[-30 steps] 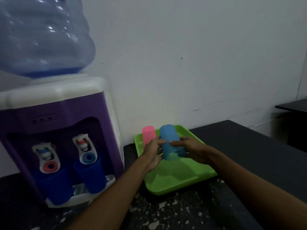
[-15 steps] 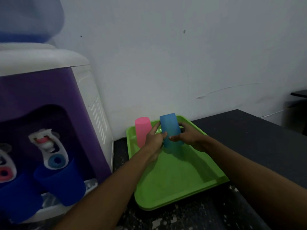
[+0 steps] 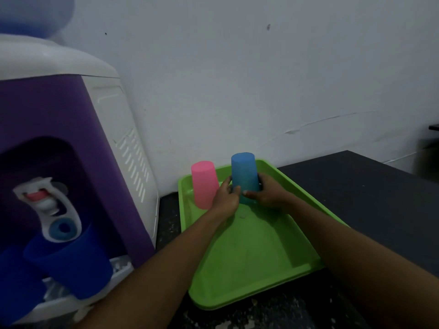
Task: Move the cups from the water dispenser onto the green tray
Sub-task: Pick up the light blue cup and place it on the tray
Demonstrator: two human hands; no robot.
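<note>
A light blue cup (image 3: 244,173) stands upside down at the back of the green tray (image 3: 251,255). Both my hands grip its lower half: my left hand (image 3: 225,198) on its left side, my right hand (image 3: 264,192) on its right. Just to its left a pink cup (image 3: 203,184) stands upside down on the tray. On the purple water dispenser (image 3: 59,148) at the left, a dark blue cup (image 3: 71,262) sits under the blue tap, and a second dark blue cup (image 3: 14,283) shows at the frame's left edge.
The tray lies on a dark speckled counter (image 3: 370,210) against a white wall (image 3: 261,79). The dispenser's white side panel (image 3: 128,148) stands close to the tray's left rim. A dark surface (image 3: 434,127) shows at the far right.
The view has shifted closer and to the right. The light blue cup has gone from tilted in my hands to upright, upside down at the back of the tray beside the pink cup.
</note>
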